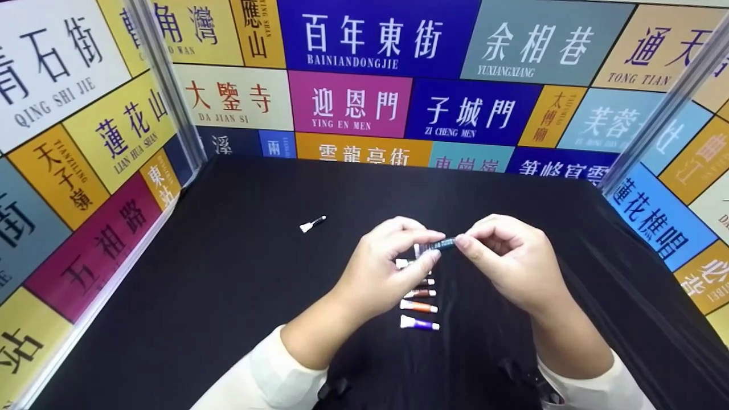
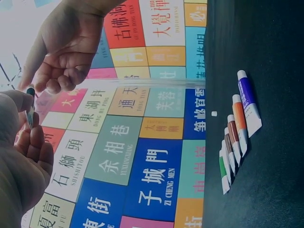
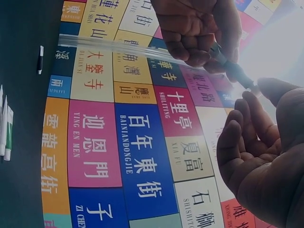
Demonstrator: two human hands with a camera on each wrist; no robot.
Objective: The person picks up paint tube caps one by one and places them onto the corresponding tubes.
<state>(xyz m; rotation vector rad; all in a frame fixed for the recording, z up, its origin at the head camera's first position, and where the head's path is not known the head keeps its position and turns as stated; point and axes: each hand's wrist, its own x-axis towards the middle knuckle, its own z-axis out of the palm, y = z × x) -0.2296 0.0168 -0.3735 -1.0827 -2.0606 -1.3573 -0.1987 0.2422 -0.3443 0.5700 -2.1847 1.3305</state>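
Observation:
A small dark teal paint tube [image 1: 444, 244] is held up above the table, level between both hands. My left hand [image 1: 393, 256] pinches its flat end between thumb and fingers. At the other end, the thumb and forefinger of my right hand [image 1: 512, 256] pinch the tip, as the right wrist view shows with the tube [image 3: 232, 69]; the cap itself is mostly covered. Beneath my left hand lies a row of paint tubes, among them a purple tube [image 1: 420, 323], an orange tube [image 1: 419, 306] and a brown tube [image 1: 421, 293]. A green tube [image 2: 223, 168] ends the row.
A black paint tube [image 1: 313, 223] lies alone on the black tablecloth [image 1: 239, 273], to the left of the row. A small white piece [image 2: 213, 113] shows near the row. Panels with printed signs [image 1: 353, 102] wall the table at the back and sides.

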